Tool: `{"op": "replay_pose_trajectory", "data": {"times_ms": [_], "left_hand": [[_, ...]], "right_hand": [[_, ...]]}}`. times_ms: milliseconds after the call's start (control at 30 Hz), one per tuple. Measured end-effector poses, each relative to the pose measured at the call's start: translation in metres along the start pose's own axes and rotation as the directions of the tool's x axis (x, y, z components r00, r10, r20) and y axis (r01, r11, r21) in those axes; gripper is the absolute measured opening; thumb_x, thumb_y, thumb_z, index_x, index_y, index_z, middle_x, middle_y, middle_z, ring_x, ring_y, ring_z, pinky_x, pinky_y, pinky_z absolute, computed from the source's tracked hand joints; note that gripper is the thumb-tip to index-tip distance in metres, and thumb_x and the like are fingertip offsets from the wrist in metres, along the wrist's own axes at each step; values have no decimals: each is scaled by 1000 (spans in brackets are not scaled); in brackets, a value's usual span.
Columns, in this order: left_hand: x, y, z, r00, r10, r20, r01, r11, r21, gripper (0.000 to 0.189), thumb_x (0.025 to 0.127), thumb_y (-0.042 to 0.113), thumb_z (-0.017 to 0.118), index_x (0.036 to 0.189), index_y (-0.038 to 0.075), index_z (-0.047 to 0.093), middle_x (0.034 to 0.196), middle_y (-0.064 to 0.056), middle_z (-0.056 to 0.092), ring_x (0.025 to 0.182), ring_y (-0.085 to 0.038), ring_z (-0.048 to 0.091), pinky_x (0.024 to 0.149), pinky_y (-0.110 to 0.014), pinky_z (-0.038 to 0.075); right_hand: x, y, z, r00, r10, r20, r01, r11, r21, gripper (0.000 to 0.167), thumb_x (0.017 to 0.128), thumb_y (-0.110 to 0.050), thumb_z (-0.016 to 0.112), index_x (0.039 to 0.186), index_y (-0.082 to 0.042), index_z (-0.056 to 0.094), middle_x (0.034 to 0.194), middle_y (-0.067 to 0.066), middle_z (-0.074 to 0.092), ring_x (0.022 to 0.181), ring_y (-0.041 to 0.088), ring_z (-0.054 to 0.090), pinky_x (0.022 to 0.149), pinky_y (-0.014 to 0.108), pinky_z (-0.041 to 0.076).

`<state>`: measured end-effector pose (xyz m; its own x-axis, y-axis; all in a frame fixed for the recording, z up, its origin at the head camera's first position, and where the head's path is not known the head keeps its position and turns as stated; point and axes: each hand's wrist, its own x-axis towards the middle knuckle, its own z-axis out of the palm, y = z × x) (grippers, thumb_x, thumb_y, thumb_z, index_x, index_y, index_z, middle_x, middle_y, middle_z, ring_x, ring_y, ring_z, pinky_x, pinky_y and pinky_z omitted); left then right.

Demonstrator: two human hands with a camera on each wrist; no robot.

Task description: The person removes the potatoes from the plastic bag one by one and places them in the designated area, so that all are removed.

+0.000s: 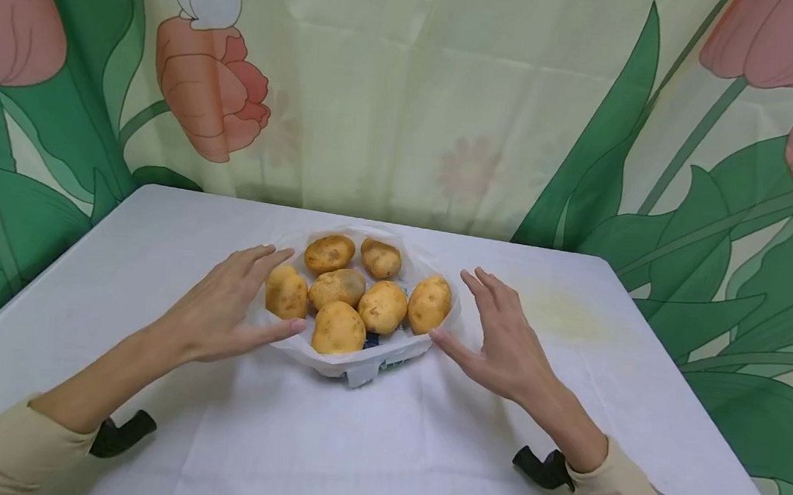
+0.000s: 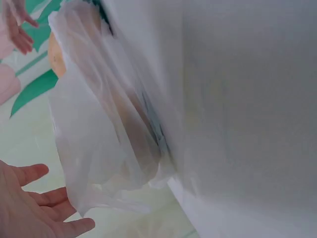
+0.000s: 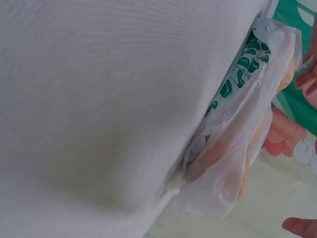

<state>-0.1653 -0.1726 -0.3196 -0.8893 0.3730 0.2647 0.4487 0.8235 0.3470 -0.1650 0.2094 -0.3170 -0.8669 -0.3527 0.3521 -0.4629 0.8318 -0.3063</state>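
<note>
Several yellow-brown potatoes lie in a thin white plastic bag with its mouth spread wide. Beside the bag's left side, my left hand is raised with its fingers spread. In the left wrist view, its fingertips overlap the bag's edge. My right hand is held at the bag's right side, its fingers extended toward the bag and its thumb close to the rim. Neither hand grips anything. A green leaf print shows low on the bag in the right wrist view.
A white cloth covers the table, and the bag stands toward its far edge. Behind the table hangs a curtain printed with tulips, leaves and a rabbit on a carrot. Dark straps sit at both wrists, by the beige sleeves.
</note>
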Motion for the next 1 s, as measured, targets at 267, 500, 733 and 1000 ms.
{"op": "replay_pose_trajectory", "data": {"times_ms": [267,500,733,1000], "left_hand": [[14,-12,-1,999,-2,51,3,999,-33,102,85,71,68,159,11,32,158,-20,37,145,-41,35,115,-65,31],[24,-26,0,995,-19,97,22,999,-37,105,82,71,71,159,11,32,159,-25,33,147,-44,29,116,-67,26],[33,-32,-3,985,-29,170,37,999,-39,109,78,74,73,160,16,33,162,-30,23,149,-50,22,113,-73,25],[44,-36,-7,954,-34,299,57,996,-70,121,66,74,83,159,17,31,161,-35,18,149,-54,20,111,-75,27]], "right_hand": [[12,-2,8,995,-90,-52,91,995,28,72,90,-35,79,149,-6,49,152,18,48,138,37,45,105,58,45],[23,1,18,996,-91,-22,91,995,34,68,90,-32,81,145,-3,53,147,19,53,134,38,49,106,56,46],[33,1,22,996,-72,58,70,996,50,66,89,-37,81,141,-3,57,141,19,56,131,37,51,104,55,46],[41,4,25,989,-41,144,40,999,7,69,86,-42,83,138,-3,60,138,18,57,126,38,53,99,56,49]]}}
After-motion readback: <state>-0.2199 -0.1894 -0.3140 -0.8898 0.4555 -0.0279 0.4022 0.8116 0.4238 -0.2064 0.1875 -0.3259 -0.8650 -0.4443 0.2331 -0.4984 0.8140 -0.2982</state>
